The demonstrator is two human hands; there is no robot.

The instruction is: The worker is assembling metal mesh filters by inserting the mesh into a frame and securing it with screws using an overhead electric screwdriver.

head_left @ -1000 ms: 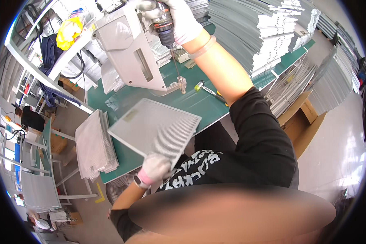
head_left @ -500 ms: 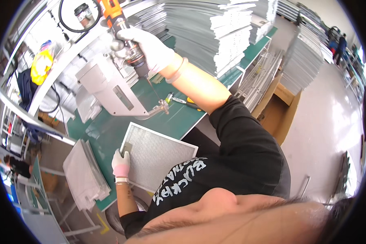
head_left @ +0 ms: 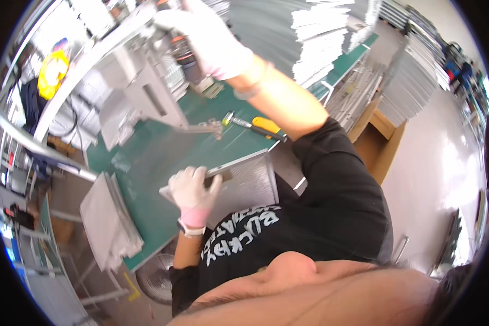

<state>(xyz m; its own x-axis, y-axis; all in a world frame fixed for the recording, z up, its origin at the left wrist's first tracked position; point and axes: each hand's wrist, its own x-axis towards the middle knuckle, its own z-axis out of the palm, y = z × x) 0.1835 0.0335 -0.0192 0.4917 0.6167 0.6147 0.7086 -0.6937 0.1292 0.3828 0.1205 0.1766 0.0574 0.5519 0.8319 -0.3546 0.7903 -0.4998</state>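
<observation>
A framed metal mesh panel (head_left: 250, 182) leans tilted at the near edge of the green workbench, close to my body. My left hand (head_left: 193, 190), in a white glove, is closed over the panel's upper rim beside a small grey rectangular patch. Up at the top, my gloved right hand (head_left: 214, 41) is wrapped round a power drill (head_left: 187, 61); motion smears it, and the glove hides much of the drill body. Below the drill stands a grey slotted metal stand (head_left: 155, 98). Its low arm ends in a small metal fitting (head_left: 216, 129).
A hammer (head_left: 255, 130) and a yellow-handled tool (head_left: 266, 124) lie on the green bench (head_left: 141, 190). Stacked panels (head_left: 320, 43) stand at the back right, thin sheets (head_left: 111, 223) at the left edge. An open cardboard box (head_left: 377, 141) is right of the bench.
My right hand and the drill have risen toward the top of the view. The panel has tipped up from lying flatter, and my left hand has moved right and away from me along its rim.
</observation>
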